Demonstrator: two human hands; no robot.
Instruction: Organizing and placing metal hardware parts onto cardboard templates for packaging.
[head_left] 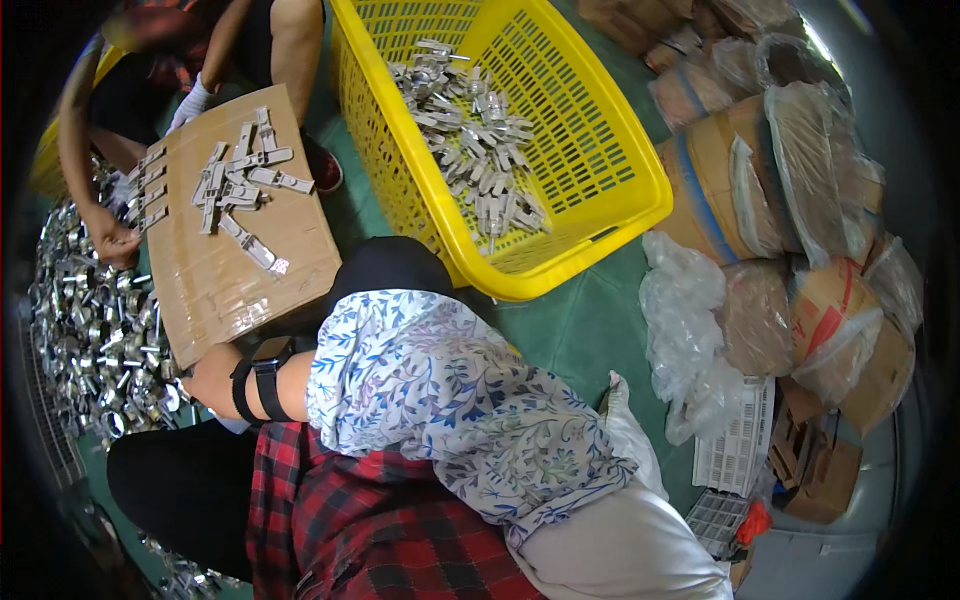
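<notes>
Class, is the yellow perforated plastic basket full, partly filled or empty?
Partly filled: the basket holds heaped silvery metal parts, but its right inner wall shows bare.

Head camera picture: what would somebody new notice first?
Probably the big, bright yellow basket, top centre, with silvery metal pieces inside. Then perhaps the heap of shiny metal parts at far left, and the brown cardboard beside it with long pieces on top.

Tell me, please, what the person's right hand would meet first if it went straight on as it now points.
The right hand would probably meet the pile of metal parts at the picture's left, though depth is hard to judge.
</notes>
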